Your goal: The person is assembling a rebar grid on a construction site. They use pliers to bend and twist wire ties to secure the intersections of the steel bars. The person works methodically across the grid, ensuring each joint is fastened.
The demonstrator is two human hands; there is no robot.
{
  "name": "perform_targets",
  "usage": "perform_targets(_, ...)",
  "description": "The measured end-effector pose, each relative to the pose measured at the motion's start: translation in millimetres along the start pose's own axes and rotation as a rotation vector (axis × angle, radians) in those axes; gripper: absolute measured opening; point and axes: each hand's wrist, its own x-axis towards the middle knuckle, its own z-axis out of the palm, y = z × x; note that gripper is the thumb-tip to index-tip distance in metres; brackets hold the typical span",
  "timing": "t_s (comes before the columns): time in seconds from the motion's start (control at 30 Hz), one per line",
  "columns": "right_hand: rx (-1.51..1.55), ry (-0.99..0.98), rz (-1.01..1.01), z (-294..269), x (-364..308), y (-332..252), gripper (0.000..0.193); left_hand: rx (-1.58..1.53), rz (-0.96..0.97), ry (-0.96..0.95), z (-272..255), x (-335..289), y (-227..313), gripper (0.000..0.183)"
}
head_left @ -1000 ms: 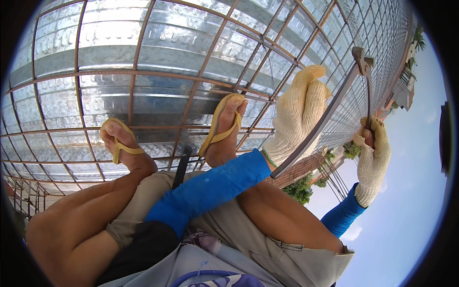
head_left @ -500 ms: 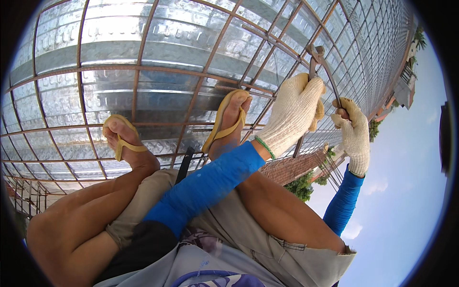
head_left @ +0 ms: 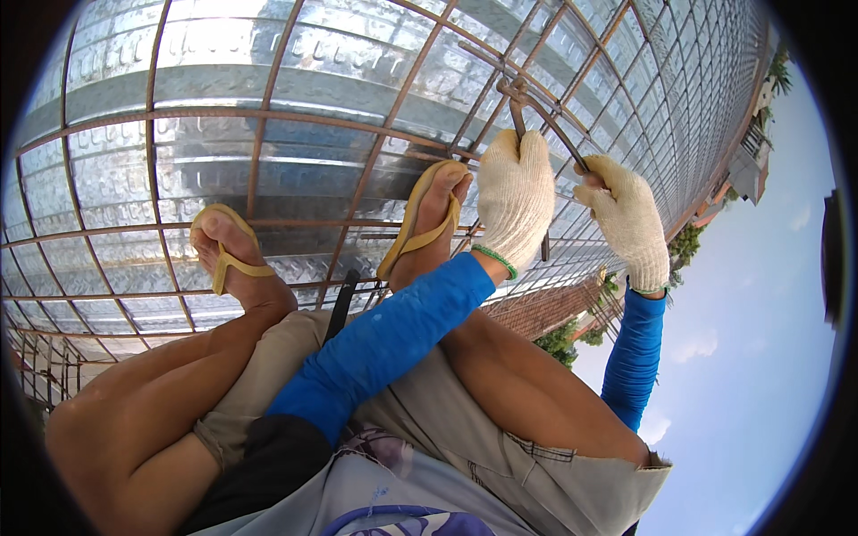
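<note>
A pair of brown metal pincers (head_left: 514,91) has its jaws at a crossing of the rebar grid (head_left: 366,132). My left hand (head_left: 518,201), in a cream knitted glove, is closed round one handle, whose end sticks out below the palm. Gripping the end of the other handle is my right hand (head_left: 628,214), gloved alike, with its fingers curled. The handles stand apart. Whether the jaws bite on wire or a bar cannot be made out.
Shiny ribbed metal decking (head_left: 210,58) lies beneath the bars. My feet in yellow flip-flops (head_left: 420,214) rest on the grid. A brick wall (head_left: 554,308), trees (head_left: 561,344) and protruding bars stand beyond at the right.
Both hands have moved left with the pincers, the left one also slightly upward. The jaws have shifted left to a crossing of the bars.
</note>
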Motion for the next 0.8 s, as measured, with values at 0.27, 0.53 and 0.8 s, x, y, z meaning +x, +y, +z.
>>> perform_targets(0.27, -0.181, 0.082, -0.081, 3, -7, -11, 0.035, 0.186, 0.184, 0.183, 7, 1, -13, 0.035)
perform_targets(0.53, -0.177, 0.089, -0.097, 5, -9, -17, 0.036, 0.326, 0.395, 0.316, 5, 32, -34, 0.038)
perform_targets(0.8, -0.219, 0.107, -0.12, 6, -12, -20, 0.035, -0.188, 0.042, -0.018, 15, 32, -13, 0.035)
